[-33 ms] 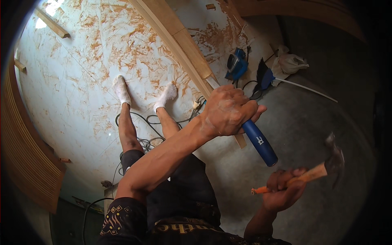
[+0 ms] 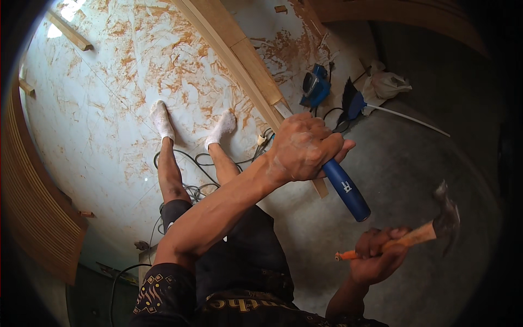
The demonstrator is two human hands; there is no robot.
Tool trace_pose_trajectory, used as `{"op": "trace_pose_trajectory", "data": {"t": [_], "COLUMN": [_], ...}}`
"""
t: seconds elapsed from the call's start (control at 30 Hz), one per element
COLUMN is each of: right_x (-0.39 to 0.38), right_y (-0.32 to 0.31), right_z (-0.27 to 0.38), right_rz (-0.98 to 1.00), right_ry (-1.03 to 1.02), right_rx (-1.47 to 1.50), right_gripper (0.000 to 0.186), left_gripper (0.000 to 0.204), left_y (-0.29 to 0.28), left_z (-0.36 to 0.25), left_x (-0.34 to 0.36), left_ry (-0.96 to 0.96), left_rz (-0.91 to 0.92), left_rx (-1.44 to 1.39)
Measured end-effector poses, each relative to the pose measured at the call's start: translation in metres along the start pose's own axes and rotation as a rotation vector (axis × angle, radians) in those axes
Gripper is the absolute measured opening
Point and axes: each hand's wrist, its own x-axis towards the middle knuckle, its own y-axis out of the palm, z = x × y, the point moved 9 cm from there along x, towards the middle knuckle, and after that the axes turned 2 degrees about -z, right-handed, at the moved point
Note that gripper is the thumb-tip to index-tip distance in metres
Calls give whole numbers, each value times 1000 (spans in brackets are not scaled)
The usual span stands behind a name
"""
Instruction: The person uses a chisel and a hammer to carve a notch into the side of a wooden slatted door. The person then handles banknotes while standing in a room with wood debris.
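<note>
Left hand: one, clenched round a blue-handled tool. Working end hidden behind the fist; only the handle shows, its long axis running from the fist down to the right, butt end lowest. Kind of tool cannot be told.

Right hand: one, grasping a hammer by its wooden handle with orange end. Long axis rises from lower left to upper right; head at the upper right, blurred, shape hard to make out.

Wooden plank: one long piece, lying diagonally from the top edge down to the right, its lower part covered by the left fist.

Feet in white socks: two, on a pale stained floor.

Blue power tool: one, beside the plank, partly cut off by its own cord.

Brush: one, dark bristles, long pale handle.

Cables: tangled, count unclear.
</note>
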Motion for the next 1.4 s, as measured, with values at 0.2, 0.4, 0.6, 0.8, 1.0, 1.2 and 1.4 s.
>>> {"op": "trace_pose_trajectory", "data": {"t": [0.2,0.4,0.6,0.8,1.0,1.2,1.4], "right_x": [-35,-46,-57,-56,-48,-43,-40], "right_y": [-25,4,5,4,9,17,6], "right_z": [4,4,-7,1,-5,18,15], "right_rz": [56,177,243,270,300,248,284], "right_ry": [-74,-23,-62,-152,-107,-213,-184], "right_rx": [-218,-157,-275,-250,-376,-246,-179], "right_gripper": [47,48,46,44,38,37,27], "left_gripper": [45,45,43,41,41,42,44], "left_y": [-1,-2,-6,-7,-5,-13,-14], "left_z": [-2,-1,-1,3,4,9,11], "left_x": [4,3,5,5,7,8,8], "left_ry": [0,1,-3,-32,-52,-120,-122], "left_rz": [-5,-22,-28,-38,-19,-64,-98], "left_rx": [4,3,20,-3,-30,-66,-70]}}
